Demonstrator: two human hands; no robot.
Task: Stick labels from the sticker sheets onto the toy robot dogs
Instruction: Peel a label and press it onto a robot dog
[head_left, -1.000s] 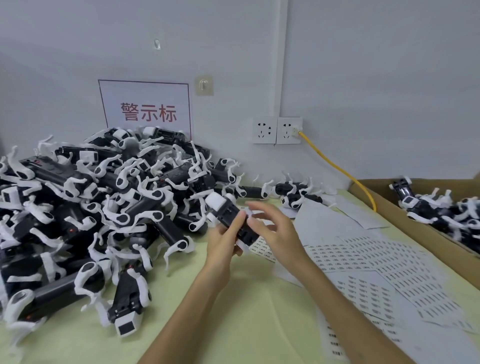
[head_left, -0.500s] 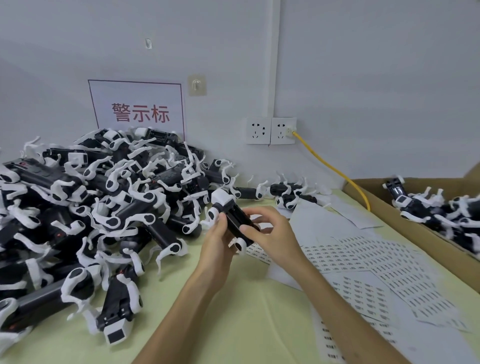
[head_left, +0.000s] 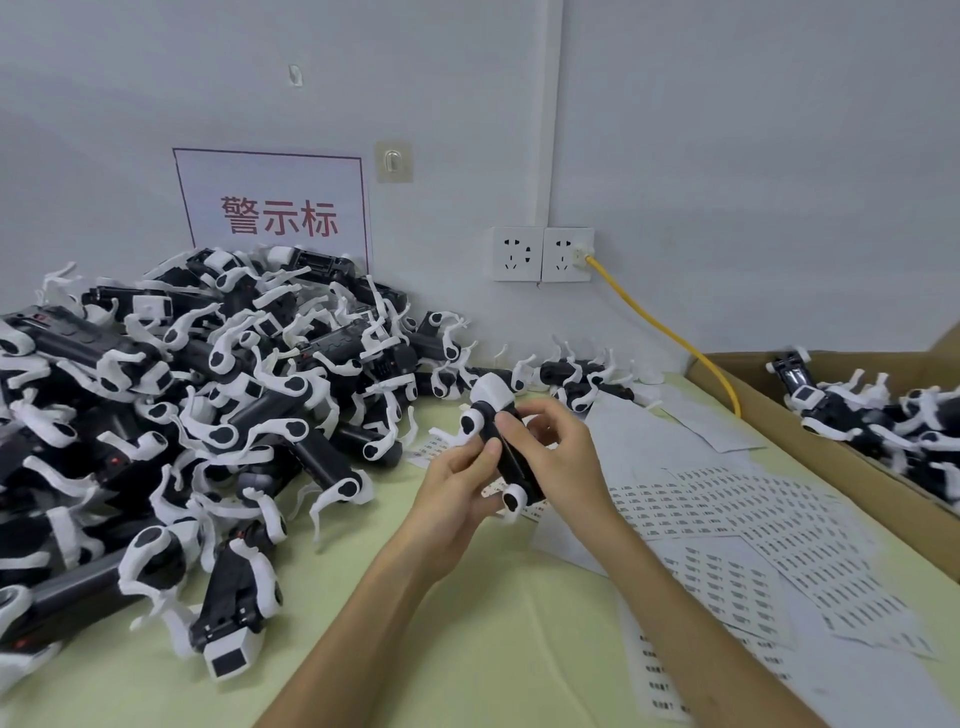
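Holding: my left hand (head_left: 452, 499) and right hand (head_left: 561, 457) both curl round one toy robot dog (head_left: 519, 473), over the table (head_left: 519, 649).
Thumbs: on its black back; any label there is unclear.
Sticker sheets (head_left: 753, 519): flat, right.
Dog pile (head_left: 234, 395): left, against wall.

Pile of toy robot dogs (head_left: 208, 415) on the surface (head_left: 519, 649) at left, sign (head_left: 270, 208) on the wall behind it. Sticker sheets (head_left: 769, 519) spread at right, cardboard box (head_left: 805, 457) beyond them, more dogs (head_left: 857, 415) inside. 1 toy robot dog (head_left: 519, 467) up between pile and sheets.
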